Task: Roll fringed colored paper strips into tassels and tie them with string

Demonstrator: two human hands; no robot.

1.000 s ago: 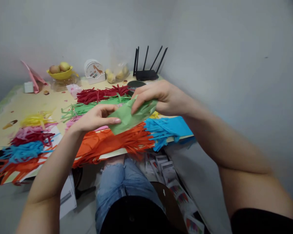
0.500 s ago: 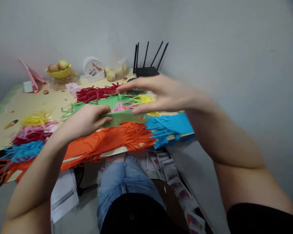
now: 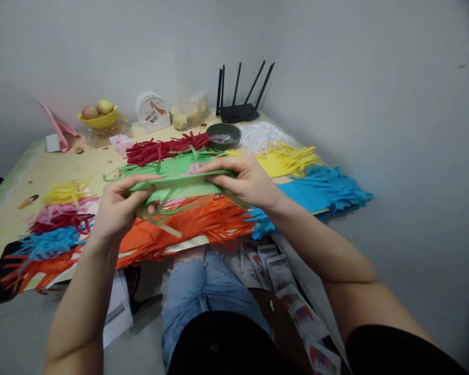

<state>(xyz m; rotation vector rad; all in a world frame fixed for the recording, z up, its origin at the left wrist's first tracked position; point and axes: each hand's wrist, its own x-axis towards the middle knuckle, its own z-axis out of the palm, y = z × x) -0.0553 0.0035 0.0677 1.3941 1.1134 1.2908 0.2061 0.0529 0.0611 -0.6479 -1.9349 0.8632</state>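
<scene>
Left hand (image 3: 119, 208): closed on left end of green fringed paper (image 3: 180, 183), thumb on top, fingers beneath. Right hand (image 3: 247, 179): closed on right end of same paper, fingers curled over the upper edge. Paper held flat above near table edge, long axis running left to right between the two hands, cut strips hanging down toward orange fringed paper (image 3: 187, 224) directly below. Both hands equally on it, neither nearer. Just right: blue fringed paper (image 3: 320, 190), yellow fringed paper (image 3: 285, 159). Behind: red strips (image 3: 164, 148), dark bowl (image 3: 223, 136). Further back: router (image 3: 240, 110), yellow fruit bowl (image 3: 98, 120). Far left on table (image 3: 42, 166): small mixed strip piles.
</scene>
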